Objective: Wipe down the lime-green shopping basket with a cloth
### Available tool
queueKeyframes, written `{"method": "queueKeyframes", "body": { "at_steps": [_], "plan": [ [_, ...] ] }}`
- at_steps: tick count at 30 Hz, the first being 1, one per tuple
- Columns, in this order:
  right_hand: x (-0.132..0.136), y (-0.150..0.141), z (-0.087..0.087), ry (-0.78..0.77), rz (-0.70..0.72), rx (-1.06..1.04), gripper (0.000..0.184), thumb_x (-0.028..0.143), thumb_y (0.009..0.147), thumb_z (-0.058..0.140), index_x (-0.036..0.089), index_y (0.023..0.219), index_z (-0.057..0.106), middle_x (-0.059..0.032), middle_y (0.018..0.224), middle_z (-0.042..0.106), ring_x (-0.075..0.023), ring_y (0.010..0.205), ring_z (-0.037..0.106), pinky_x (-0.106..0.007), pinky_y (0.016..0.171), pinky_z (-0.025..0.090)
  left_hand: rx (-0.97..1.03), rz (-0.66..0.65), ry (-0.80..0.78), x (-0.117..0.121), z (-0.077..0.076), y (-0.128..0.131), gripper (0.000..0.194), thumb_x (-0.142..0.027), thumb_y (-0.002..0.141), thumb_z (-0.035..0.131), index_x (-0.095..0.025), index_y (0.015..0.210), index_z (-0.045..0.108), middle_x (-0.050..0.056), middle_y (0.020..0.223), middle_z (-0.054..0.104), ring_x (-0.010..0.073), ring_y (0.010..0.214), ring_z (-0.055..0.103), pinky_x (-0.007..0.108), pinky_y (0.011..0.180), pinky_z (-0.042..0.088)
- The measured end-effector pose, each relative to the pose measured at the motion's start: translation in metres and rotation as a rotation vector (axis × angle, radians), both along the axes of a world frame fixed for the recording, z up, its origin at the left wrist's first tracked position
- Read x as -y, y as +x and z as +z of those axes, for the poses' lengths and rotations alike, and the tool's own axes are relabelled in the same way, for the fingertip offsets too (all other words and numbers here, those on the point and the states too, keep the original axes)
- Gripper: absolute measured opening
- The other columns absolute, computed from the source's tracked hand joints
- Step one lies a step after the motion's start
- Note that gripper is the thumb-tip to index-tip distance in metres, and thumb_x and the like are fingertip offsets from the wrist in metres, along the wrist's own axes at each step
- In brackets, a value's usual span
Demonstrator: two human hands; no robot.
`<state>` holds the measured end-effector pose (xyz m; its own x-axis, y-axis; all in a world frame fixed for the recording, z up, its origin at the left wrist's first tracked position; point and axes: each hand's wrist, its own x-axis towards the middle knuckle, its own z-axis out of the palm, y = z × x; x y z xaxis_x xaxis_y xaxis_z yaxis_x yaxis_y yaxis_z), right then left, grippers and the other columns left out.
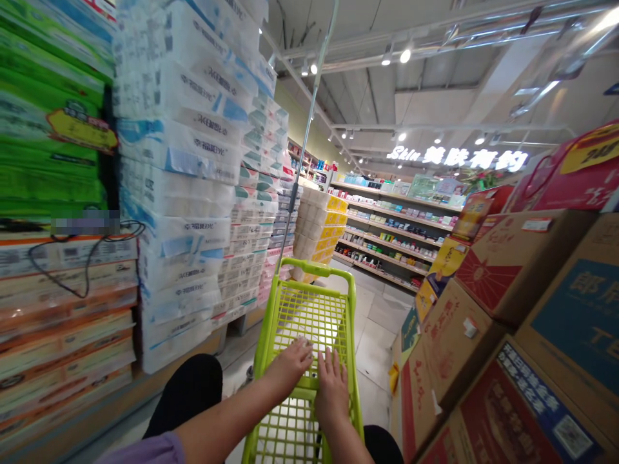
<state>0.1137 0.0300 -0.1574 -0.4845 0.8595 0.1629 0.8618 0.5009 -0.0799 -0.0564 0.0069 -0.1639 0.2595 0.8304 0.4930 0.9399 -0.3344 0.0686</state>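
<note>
Beneath the loosely open left hand (293,366) and flat-fingered right hand (332,392), neither closed around anything, the lime-green plastic-mesh cart (314,266) stretches lengthwise forward, about equally near both.

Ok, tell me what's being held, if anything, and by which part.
Nothing appears gripped: the left hand and right hand lie open over the mesh of the green cart; whether they press on it can't be told.
</note>
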Motion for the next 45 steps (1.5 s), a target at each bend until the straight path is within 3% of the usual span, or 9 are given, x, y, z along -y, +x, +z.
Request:
{"method": "queueKeyframes", "body": {
  "at_steps": [3, 8, 13, 15, 21, 29, 35, 41, 45],
  "plan": [
    [0.000, 0.000, -0.001, 0.006, 0.005, 0.003, 0.081, 0.001, 0.069, 0.043, 0.027, 0.145, 0.034, 0.0013, 0.155, 0.021, -0.0220, 0.144, 0.015, -0.040, 0.114, 0.018, 0.000, -0.028, -0.014, 0.004, 0.006, -0.008, 0.034, -0.009, 0.086, 0.053, -0.022, 0.116, 0.061, 0.009, 0.128, 0.060, 0.0228, 0.125, 0.050, 0.045, 0.106, 0.040],
    [-0.001, -0.001, -0.002, 0.007, 0.013, -0.011, 0.084, 0.001, 0.067, 0.046, 0.026, 0.146, 0.032, -0.0007, 0.155, 0.021, -0.0235, 0.144, 0.015, -0.041, 0.114, 0.018, 0.092, 0.236, -0.100, 0.004, 0.025, -0.028, 0.053, 0.003, 0.080, 0.047, -0.024, 0.126, 0.055, 0.008, 0.136, 0.054, 0.0233, 0.128, 0.047, 0.044, 0.108, 0.038],
    [0.002, -0.001, 0.003, -0.021, 0.006, -0.017, 0.083, 0.001, 0.067, 0.046, 0.026, 0.145, 0.033, -0.0009, 0.155, 0.021, -0.0230, 0.144, 0.016, -0.041, 0.114, 0.017, 0.032, 0.022, -0.054, 0.008, 0.001, -0.002, 0.039, -0.005, 0.086, 0.048, -0.021, 0.119, 0.059, 0.009, 0.134, 0.056, 0.0251, 0.132, 0.043, 0.046, 0.108, 0.037],
    [0.003, 0.000, 0.005, -0.034, 0.003, -0.023, 0.082, 0.001, 0.068, 0.044, 0.025, 0.145, 0.033, -0.0002, 0.155, 0.021, -0.0226, 0.144, 0.015, -0.041, 0.115, 0.017, 0.025, -0.011, -0.046, 0.009, 0.002, -0.001, 0.038, -0.008, 0.087, 0.048, -0.023, 0.120, 0.059, 0.007, 0.133, 0.057, 0.0230, 0.130, 0.045, 0.044, 0.108, 0.038],
    [0.001, 0.000, 0.003, -0.029, 0.001, -0.029, 0.085, 0.000, 0.066, 0.044, 0.026, 0.146, 0.031, 0.0020, 0.155, 0.019, -0.0220, 0.144, 0.015, -0.040, 0.115, 0.017, 0.112, 0.331, -0.085, 0.000, 0.035, -0.035, 0.045, 0.000, 0.083, 0.045, -0.018, 0.122, 0.059, 0.011, 0.132, 0.057, 0.0239, 0.126, 0.049, 0.044, 0.108, 0.038],
    [0.002, -0.001, 0.006, -0.057, 0.004, -0.040, 0.082, 0.000, 0.068, 0.042, 0.025, 0.145, 0.033, 0.0005, 0.155, 0.019, -0.0227, 0.144, 0.014, -0.042, 0.115, 0.016, 0.097, 0.061, -0.083, 0.012, 0.015, 0.000, 0.036, -0.007, 0.088, 0.046, -0.023, 0.115, 0.063, 0.004, 0.129, 0.060, 0.0222, 0.129, 0.045, 0.044, 0.111, 0.034],
    [0.003, -0.001, 0.008, -0.058, 0.000, -0.040, 0.083, -0.001, 0.067, 0.042, 0.026, 0.145, 0.033, 0.0013, 0.155, 0.019, -0.0223, 0.144, 0.014, -0.041, 0.115, 0.017, 0.215, 0.297, -0.127, 0.009, 0.035, -0.016, 0.047, -0.001, 0.083, 0.045, -0.019, 0.125, 0.056, 0.010, 0.133, 0.056, 0.0239, 0.127, 0.047, 0.045, 0.109, 0.034],
    [0.003, -0.001, 0.009, -0.053, 0.004, -0.034, 0.084, -0.001, 0.066, 0.043, 0.026, 0.145, 0.034, 0.0004, 0.154, 0.019, -0.0221, 0.144, 0.014, -0.041, 0.115, 0.018, 0.085, 0.097, -0.110, 0.011, 0.013, 0.011, 0.036, -0.007, 0.087, 0.047, -0.020, 0.117, 0.061, 0.008, 0.128, 0.060, 0.0242, 0.127, 0.047, 0.045, 0.110, 0.033],
    [0.002, -0.001, 0.006, -0.046, 0.003, -0.033, 0.085, -0.001, 0.065, 0.044, 0.025, 0.145, 0.033, 0.0007, 0.155, 0.019, -0.0226, 0.144, 0.014, -0.042, 0.115, 0.017, 0.121, 0.161, -0.093, 0.007, 0.028, -0.007, 0.037, -0.010, 0.088, 0.046, -0.023, 0.120, 0.060, 0.006, 0.125, 0.062, 0.0208, 0.120, 0.052, 0.039, 0.105, 0.040]
  ]
}}
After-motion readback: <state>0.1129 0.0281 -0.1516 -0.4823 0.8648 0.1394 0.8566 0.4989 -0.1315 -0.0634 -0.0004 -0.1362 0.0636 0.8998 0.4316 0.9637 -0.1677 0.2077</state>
